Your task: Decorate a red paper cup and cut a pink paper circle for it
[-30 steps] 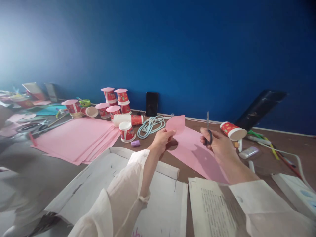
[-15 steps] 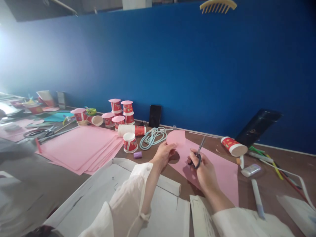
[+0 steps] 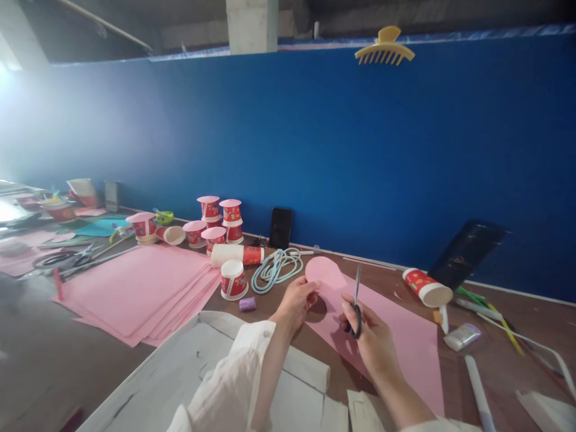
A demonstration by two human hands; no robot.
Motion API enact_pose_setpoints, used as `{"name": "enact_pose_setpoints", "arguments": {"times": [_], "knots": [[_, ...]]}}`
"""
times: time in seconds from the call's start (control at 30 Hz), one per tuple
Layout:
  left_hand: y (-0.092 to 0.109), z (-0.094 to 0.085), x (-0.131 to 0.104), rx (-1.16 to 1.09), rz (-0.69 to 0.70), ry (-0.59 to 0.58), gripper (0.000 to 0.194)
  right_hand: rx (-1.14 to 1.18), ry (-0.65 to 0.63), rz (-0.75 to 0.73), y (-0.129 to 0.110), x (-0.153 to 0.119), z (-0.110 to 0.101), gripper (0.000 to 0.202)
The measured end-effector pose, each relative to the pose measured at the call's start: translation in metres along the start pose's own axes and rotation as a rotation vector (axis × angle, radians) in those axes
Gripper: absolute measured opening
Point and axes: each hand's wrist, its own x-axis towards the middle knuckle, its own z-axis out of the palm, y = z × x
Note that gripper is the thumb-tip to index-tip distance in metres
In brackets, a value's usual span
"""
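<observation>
My left hand (image 3: 297, 305) pinches a small piece of pink paper (image 3: 324, 273) at its lower edge; the piece's upper left side is rounded. My right hand (image 3: 371, 336) has its fingers in the black handles of a pair of scissors (image 3: 357, 288). The blades point up and look closed, just right of the small piece and apart from it. Beneath both hands lies a larger pink sheet (image 3: 414, 342) with a round cut-out near my left hand, where brown table shows.
A stack of pink sheets (image 3: 135, 291) lies left. Red paper cups (image 3: 233, 281), some topped with pink discs, stand behind it near a coiled light-blue cord (image 3: 276, 270) and a phone (image 3: 281, 228). A cup (image 3: 426, 288), correction tape (image 3: 462, 337) and a white pen (image 3: 479, 390) lie right.
The view has tilted up, so the table sits lower in it. The small piece has turned, and its square corner no longer shows at the top. The scissors have swung more upright.
</observation>
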Motion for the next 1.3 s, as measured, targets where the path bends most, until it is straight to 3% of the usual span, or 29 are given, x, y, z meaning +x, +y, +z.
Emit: {"name": "enact_pose_setpoints", "arguments": {"times": [0.23, 0.67, 1.13, 1.3], "knots": [[0.002, 0.002, 0.001, -0.030, 0.014, 0.061, 0.035, -0.038, 0.009, 0.026, 0.000, 0.001, 0.001, 0.059], [0.001, 0.004, 0.005, -0.051, -0.023, 0.048, 0.036, -0.173, -0.018, 0.009, 0.008, 0.006, -0.002, 0.059], [0.002, 0.009, 0.006, -0.055, -0.063, 0.045, 0.037, -0.087, -0.059, -0.027, 0.024, 0.008, 0.001, 0.067], [-0.001, 0.008, 0.008, -0.072, -0.070, 0.048, 0.035, -0.108, -0.075, -0.016, 0.021, 0.009, -0.003, 0.061]]}}
